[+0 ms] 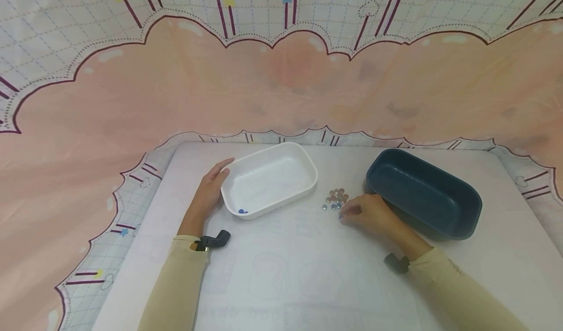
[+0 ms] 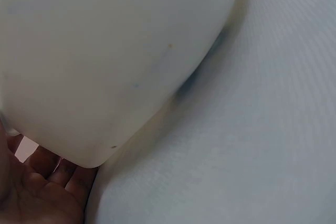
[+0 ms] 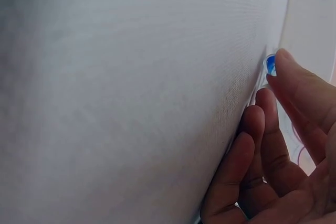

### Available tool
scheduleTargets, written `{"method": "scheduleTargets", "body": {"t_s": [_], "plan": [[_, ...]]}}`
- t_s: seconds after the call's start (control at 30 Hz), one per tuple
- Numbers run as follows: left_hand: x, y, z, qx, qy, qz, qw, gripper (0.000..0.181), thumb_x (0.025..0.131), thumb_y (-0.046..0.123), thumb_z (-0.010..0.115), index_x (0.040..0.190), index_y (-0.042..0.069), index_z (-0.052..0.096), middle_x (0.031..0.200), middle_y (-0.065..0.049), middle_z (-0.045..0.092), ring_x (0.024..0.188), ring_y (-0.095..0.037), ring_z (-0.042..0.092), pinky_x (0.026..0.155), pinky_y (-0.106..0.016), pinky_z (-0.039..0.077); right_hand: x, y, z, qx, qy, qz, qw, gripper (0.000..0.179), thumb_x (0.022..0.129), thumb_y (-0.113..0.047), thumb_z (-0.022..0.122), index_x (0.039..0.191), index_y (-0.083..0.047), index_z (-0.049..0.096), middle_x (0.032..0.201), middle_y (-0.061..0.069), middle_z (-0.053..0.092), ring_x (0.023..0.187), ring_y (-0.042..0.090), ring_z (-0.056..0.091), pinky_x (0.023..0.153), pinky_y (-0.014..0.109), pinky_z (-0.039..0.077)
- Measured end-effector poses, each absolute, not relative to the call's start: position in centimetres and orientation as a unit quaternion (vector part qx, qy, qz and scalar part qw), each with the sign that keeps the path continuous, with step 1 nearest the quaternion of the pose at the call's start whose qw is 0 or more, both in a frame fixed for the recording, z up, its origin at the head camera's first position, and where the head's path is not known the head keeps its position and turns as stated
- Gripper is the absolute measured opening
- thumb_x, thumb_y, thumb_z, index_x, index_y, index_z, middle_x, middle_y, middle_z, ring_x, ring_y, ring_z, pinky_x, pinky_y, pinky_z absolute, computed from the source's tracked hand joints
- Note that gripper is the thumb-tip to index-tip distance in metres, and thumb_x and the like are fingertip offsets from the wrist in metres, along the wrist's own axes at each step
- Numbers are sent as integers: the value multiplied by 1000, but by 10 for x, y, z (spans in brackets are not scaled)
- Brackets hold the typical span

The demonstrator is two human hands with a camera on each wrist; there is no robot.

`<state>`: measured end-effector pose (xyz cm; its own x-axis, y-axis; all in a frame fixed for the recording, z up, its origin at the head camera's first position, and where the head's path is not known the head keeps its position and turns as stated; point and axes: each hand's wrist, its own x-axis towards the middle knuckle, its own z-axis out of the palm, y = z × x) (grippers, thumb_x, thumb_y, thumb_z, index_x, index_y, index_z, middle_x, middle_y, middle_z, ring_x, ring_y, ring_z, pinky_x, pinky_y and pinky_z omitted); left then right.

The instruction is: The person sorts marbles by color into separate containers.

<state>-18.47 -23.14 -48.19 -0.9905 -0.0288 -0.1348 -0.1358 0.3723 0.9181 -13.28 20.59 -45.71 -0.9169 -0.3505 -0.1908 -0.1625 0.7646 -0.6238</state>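
Note:
My left hand (image 1: 210,191) holds the white tray (image 1: 268,205) by its left end, with the thumb at the rim. In the left wrist view, curled fingers (image 2: 65,177) lie against the tray's outer wall (image 2: 105,66). A few dark blue marbles (image 1: 241,211) lie in the tray's near-left corner. My right hand (image 1: 365,213) is low over the table, pinching a clear marble with blue inside (image 3: 270,65) between thumb and fingertip. Just beyond that hand lies a cluster of brownish and bluish clear marbles (image 1: 336,197).
A dark blue rectangular tub (image 1: 468,187) stands at the right, behind my right hand and forearm. The white tabletop (image 1: 286,272) carries everything. Behind it hangs a peach and white patterned cloth (image 1: 272,91).

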Motion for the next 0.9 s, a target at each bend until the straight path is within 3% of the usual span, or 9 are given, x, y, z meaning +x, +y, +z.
{"method": "scheduleTargets", "body": {"t_s": [0.9], "plan": [[-184, -230, -480, -50, 834, 548, 44, 49, 106, 53, 40, 152, 39, 45, 165, 11, 36, 156, -20, 30, 126, -50, 26, -131, 206, -452, -126, 924, -327, 151, 11, 86, -26, 82, 97, -24, 81, 96, -7, 78, 92, 13, 64, 82, 35, 50]]}}
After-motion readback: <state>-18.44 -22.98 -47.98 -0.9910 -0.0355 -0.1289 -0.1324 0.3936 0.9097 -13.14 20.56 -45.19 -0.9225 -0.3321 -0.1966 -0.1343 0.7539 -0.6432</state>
